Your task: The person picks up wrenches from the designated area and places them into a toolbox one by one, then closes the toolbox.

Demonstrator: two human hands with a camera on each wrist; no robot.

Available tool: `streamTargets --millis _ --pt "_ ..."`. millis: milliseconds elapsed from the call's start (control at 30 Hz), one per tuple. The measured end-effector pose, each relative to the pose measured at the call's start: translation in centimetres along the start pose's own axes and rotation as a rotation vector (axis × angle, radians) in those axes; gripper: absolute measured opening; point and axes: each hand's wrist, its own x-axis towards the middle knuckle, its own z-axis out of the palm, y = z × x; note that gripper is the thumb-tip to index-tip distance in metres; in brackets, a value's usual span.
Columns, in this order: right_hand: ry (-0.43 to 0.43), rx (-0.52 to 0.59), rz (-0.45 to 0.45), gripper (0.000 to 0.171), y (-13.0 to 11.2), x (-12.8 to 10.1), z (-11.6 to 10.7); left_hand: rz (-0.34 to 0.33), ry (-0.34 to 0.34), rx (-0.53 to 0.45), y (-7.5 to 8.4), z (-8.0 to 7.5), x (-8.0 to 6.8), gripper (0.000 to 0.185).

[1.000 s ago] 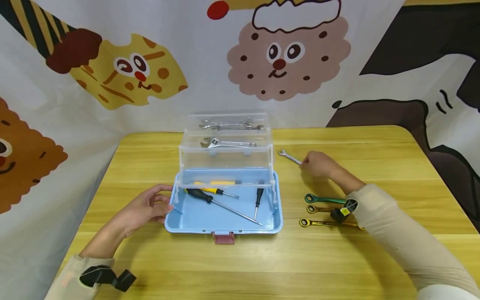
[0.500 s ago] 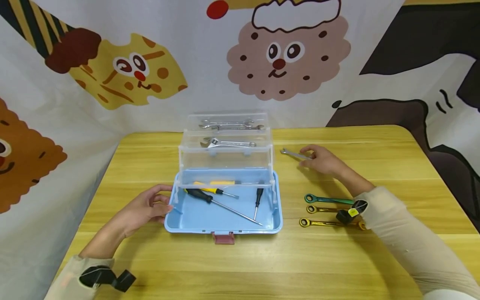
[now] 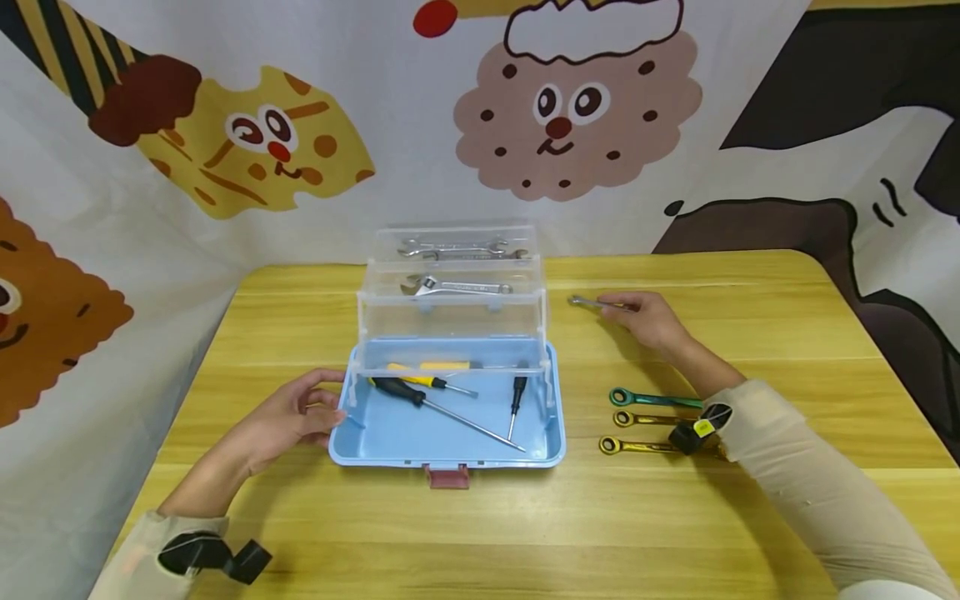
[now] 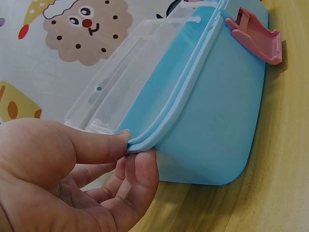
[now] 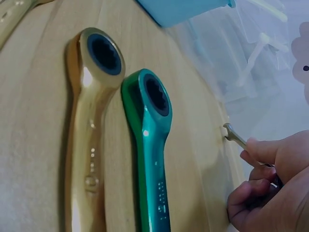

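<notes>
My left hand point(image 3: 296, 417) pinches the left rim of a light blue toolbox point(image 3: 450, 454); in the left wrist view the thumb lies over the lip with fingers beneath. Right of the box, my right hand point(image 3: 647, 317) holds a small silver wrench point(image 3: 585, 301) by its shaft, its open end pointing left. The right wrist view shows the wrench point(image 5: 235, 137) between thumb and curled fingers. Inside the box lie a long black screwdriver point(image 3: 408, 390), a small black one point(image 3: 518, 392) and yellow-handled screwdrivers point(image 3: 446, 366). An adjustable wrench point(image 3: 457, 287) rests in the lower clear tray.
Open-end wrenches point(image 3: 453, 248) lie in the upper clear tray. A green ratchet wrench point(image 3: 652, 399) and two gold ones point(image 3: 637, 447) lie side by side beneath my right forearm. A pink latch point(image 3: 447, 477) hangs at the box front. A printed curtain point(image 3: 420, 150) stands behind the table.
My right hand has shifted its grip along the small wrench and moved slightly to the right, turning the wrench closer to level. The left hand stays at the box rim.
</notes>
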Motion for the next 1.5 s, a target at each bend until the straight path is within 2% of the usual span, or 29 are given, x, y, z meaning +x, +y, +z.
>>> streamTargets --millis 500,767,1167,1333,1500 --pt "0.032 0.024 -0.008 0.040 0.4 0.0 -0.2 0.008 -0.007 -0.011 0.1 0.0 0.0 0.058" --pt "0.062 0.092 -0.093 0.037 0.0 -0.2 -1.2 -0.002 0.001 -0.007 0.0 0.0 0.0 0.059" --pt "0.072 0.164 -0.151 0.041 -1.2 -0.5 -2.8 0.001 -0.003 -0.010 -0.1 0.0 0.1 0.060" --pt "0.081 0.148 -0.161 0.039 -1.6 -0.7 -3.1 0.002 -0.007 -0.015 -0.2 0.0 0.1 0.060" --pt "0.080 0.137 -0.218 0.038 -2.3 -1.0 -3.5 -0.001 -0.009 -0.017 -0.2 0.0 0.1 0.060"
